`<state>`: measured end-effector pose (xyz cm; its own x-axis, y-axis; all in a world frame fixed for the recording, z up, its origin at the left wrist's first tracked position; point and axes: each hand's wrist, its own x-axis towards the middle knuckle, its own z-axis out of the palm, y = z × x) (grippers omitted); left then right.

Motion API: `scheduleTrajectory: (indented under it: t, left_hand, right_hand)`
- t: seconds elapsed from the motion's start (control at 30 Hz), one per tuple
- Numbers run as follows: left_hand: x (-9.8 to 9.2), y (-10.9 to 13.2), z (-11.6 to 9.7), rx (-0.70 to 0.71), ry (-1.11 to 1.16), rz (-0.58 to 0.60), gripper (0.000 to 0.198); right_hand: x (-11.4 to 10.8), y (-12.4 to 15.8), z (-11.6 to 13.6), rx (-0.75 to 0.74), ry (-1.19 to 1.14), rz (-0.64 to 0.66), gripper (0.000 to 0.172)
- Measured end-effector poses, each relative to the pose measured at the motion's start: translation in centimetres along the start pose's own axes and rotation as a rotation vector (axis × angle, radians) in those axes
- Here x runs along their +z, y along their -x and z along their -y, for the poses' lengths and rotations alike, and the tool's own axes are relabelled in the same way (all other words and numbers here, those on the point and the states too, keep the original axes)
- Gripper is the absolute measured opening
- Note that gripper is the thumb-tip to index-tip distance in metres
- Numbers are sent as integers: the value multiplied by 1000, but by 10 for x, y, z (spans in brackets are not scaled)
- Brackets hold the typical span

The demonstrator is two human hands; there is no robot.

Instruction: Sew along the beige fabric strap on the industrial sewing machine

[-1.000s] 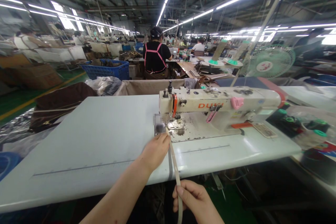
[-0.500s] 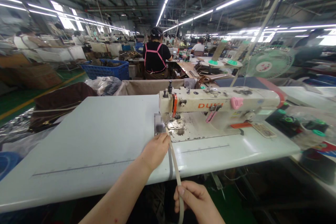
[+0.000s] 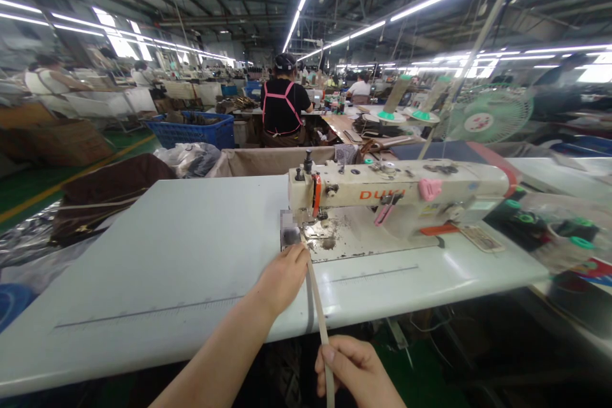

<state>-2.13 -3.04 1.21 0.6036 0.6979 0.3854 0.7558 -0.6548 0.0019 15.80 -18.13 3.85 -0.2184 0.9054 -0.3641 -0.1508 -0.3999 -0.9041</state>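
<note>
A narrow beige strip (image 3: 317, 296) runs from the needle area of the sewing machine (image 3: 396, 188) over the table's front edge and down out of view. My left hand (image 3: 285, 274) lies at the near side of the needle plate, its closed fingers pressing the strip's upper part; the fingertips are partly hidden. Below the table edge my right hand (image 3: 354, 366) pinches the strip between thumb and fingers. The strip is stretched fairly straight between both hands. The presser foot area lies just beyond my left fingertips, and its detail is blurred.
The white sewing table (image 3: 201, 236) carries a printed ruler line. Thread cones (image 3: 399, 99) and a green fan (image 3: 490, 115) stand behind the machine. Further back are a blue basket (image 3: 191, 131) and a seated person (image 3: 283, 105). A brown fabric pile (image 3: 109, 194) is at left.
Both hands keep their hold on the strip and hardly move. The view has shifted very slightly.
</note>
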Motion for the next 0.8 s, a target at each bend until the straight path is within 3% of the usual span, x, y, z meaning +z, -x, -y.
scheduleTrajectory:
  t: [0.23, 0.47, 0.67, 0.8]
  left_hand:
    - [0, 0, 0, 33, -18, 35, 21]
    - [-2, -1, -2, -21, 6, 36, 24]
    - [-7, -3, -4, 7, -6, 51, 23]
    - [-4, -2, -3, -9, 4, 41, 24]
  right_hand:
    - [-5, -3, -6, -26, 11, 31, 59]
    - [-9, -6, -14, -66, 53, 93, 55]
    - [-15, -21, -25, -265, 307, -34, 58]
    - [-9, -23, -18, -207, 224, -84, 60]
